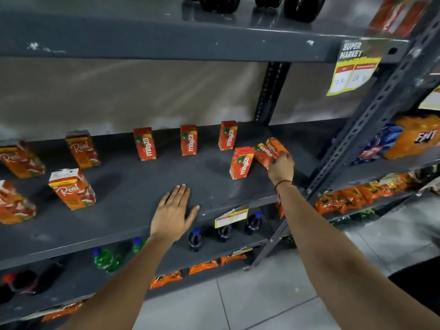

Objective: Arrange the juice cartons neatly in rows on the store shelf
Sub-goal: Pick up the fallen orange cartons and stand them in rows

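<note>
Shelf edge: the front lip of the grey shelf [95, 244] runs from lower left up toward the slotted post [371, 129] at right.
Open room: bare shelf fills the centre of the frame, between the big cartons [72, 189] at left and the small cartons [188, 140] along the back.
Right group: one small carton [241, 163] stands upright; two tilted cartons [269, 151] lean just right of it.
Left hand [172, 214]: flat, palm down, fingers spread, resting near the front edge.
Right hand [281, 166]: arm stretched forward, fingers curled over the tilted cartons, gripping them.
</note>
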